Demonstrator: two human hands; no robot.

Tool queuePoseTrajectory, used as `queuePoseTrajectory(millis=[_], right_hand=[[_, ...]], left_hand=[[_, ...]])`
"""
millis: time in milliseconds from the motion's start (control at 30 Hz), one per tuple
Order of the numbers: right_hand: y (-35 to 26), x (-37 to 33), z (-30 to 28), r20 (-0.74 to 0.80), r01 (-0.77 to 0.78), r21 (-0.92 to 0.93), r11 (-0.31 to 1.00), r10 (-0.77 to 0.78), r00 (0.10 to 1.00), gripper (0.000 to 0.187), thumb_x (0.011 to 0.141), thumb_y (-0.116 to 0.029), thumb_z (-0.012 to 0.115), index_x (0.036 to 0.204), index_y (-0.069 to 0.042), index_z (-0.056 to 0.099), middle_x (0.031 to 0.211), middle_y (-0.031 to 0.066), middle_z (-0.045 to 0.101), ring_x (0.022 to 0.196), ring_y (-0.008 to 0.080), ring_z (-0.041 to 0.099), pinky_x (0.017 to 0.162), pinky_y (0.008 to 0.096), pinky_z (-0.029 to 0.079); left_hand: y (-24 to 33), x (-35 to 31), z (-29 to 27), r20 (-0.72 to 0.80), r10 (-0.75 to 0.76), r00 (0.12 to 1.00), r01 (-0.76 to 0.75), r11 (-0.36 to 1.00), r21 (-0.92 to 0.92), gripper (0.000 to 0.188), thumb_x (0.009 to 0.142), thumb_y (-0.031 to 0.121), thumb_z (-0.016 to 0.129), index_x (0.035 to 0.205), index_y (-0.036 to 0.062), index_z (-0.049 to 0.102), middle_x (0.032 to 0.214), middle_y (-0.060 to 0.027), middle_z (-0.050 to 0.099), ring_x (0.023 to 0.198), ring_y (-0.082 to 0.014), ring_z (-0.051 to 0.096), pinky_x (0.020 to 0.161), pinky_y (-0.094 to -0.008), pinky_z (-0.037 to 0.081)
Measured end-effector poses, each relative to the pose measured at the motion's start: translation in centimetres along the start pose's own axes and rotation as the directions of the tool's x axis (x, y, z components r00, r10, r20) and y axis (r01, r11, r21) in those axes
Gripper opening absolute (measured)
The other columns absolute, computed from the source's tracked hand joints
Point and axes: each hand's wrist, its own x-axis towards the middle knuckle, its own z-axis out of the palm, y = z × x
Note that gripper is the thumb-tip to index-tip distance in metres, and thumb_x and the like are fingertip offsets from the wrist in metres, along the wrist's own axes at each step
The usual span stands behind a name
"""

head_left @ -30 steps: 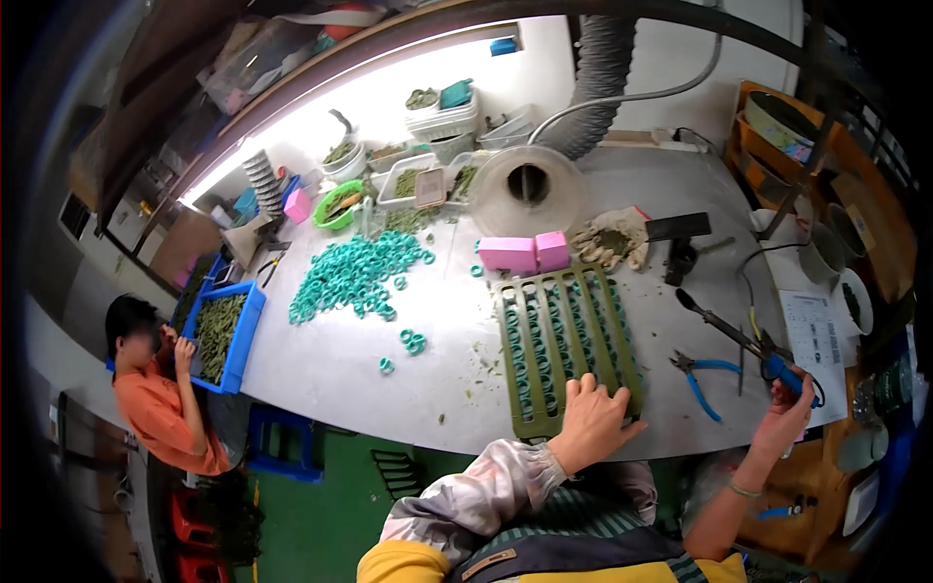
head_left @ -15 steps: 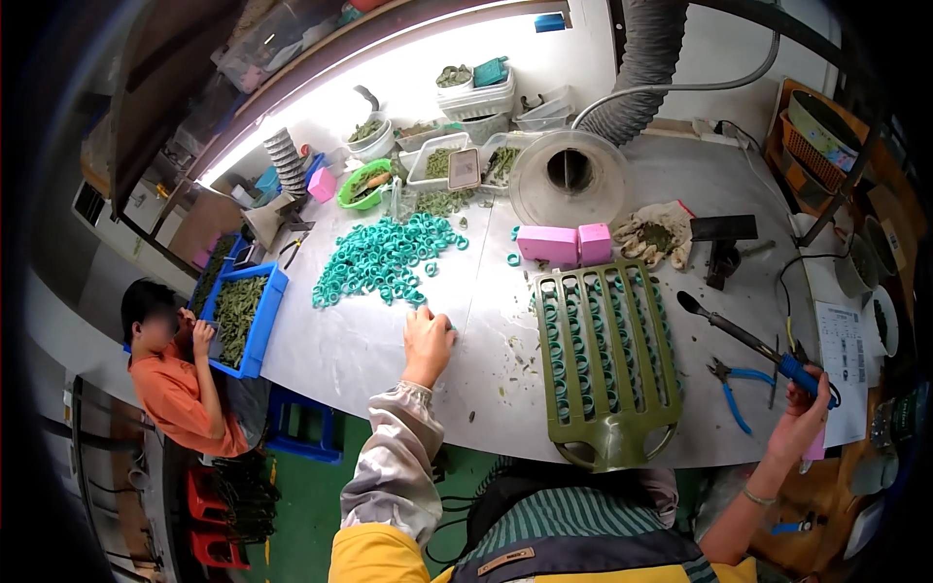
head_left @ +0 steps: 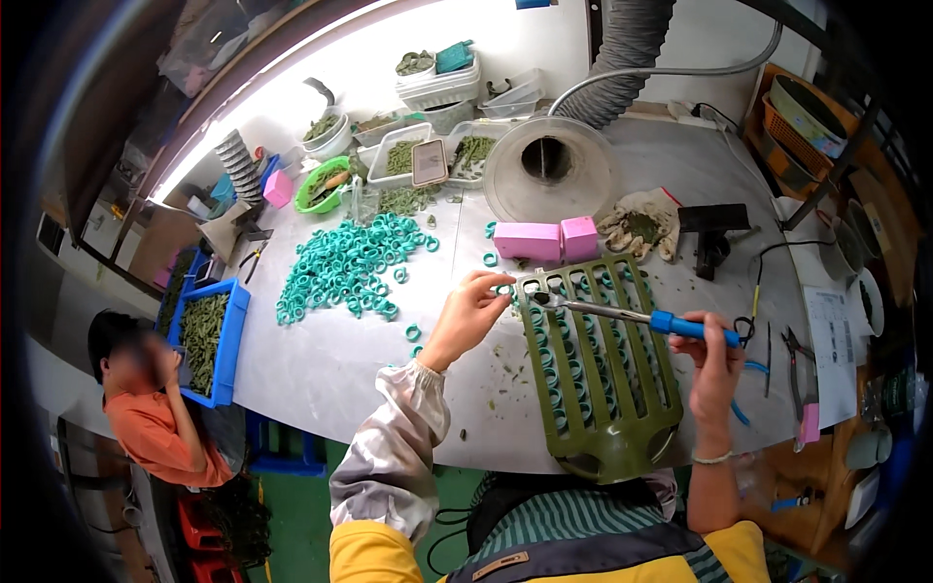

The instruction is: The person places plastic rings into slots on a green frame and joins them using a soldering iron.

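Pinched in the fingertips of my left hand (head_left: 469, 319) is a teal ring (head_left: 503, 290), partly hidden, at the far left corner of an olive-green slotted rack (head_left: 610, 428). Rows of teal rings (head_left: 550, 377) sit in that rack between its bars. My right hand (head_left: 712, 367) grips the blue handle of a soldering iron (head_left: 622, 313) with a broad, spoon-like tip. The iron reaches left across the rack, and its tip is close to the ring in my left fingers. Left of my hands lies a heap of teal rings (head_left: 340, 267), with two loose rings nearer me.
Beyond the rack stand pink blocks (head_left: 528, 241), a stained glove (head_left: 641, 225) and a wide extraction hood (head_left: 515, 185). Pliers (head_left: 797, 379) and a paper sheet (head_left: 829, 340) lie at right. A co-worker (head_left: 160, 428) sits at left by blue trays (head_left: 233, 340) of green pieces.
My left hand has moved right from beside the heap to the rack's corner, holding a ring. My right hand has brought the iron leftward over the rack. The whole view has shifted slightly.
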Motion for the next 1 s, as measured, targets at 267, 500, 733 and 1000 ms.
queuePoseTrajectory(millis=[267,500,733,1000], right_hand=[[1.9,0.4,2.4,0.100,0.007,-0.060,0.998,-0.001,0.995,0.031,0.101,-0.023,0.050,0.096,0.005,0.065,0.080,0.0101,0.069,0.072,0.0157,0.070,0.069,0.0272,0.059],[2.8,0.9,3.1,0.098,0.002,-0.027,1.000,0.001,0.995,0.031,0.101,-0.023,0.051,0.097,0.005,0.065,0.079,0.0102,0.069,0.071,0.0157,0.070,0.069,0.0275,0.059],[0.4,0.3,1.4,0.007,0.011,-0.086,0.996,-0.011,1.000,0.032,0.099,-0.023,0.054,0.093,0.006,0.066,0.077,0.0100,0.069,0.064,0.0163,0.069,0.062,0.0277,0.059],[0.0,-0.3,0.8,0.012,-0.013,-0.059,0.998,0.014,1.000,0.031,0.098,-0.024,0.054,0.088,0.004,0.064,0.081,0.0089,0.068,0.064,0.0143,0.069,0.057,0.0251,0.058]], left_hand=[[-0.9,2.3,1.1,-0.012,0.375,0.927,-0.331,0.831,0.446,0.026,0.081,0.008,0.073,0.107,0.0081,0.072,0.106,-0.0083,0.069,0.097,-0.0288,0.061,0.087,-0.0384,0.047],[-1.6,3.2,1.1,0.051,0.370,0.928,-0.347,0.804,0.483,0.026,0.079,0.009,0.074,0.105,0.0079,0.072,0.104,-0.0076,0.070,0.097,-0.0290,0.061,0.087,-0.0385,0.047],[-1.9,3.8,0.6,0.113,0.342,0.933,-0.355,0.820,0.448,0.029,0.083,0.010,0.072,0.112,0.0069,0.068,0.109,-0.0113,0.068,0.104,-0.0312,0.059,0.089,-0.0383,0.048],[-13.3,10.7,-14.3,-0.541,0.299,0.786,0.364,0.484,0.796,0.043,0.083,0.026,0.073,0.121,0.0107,0.060,0.131,-0.0143,0.050,0.123,-0.0358,0.043,0.096,-0.0524,0.039]])
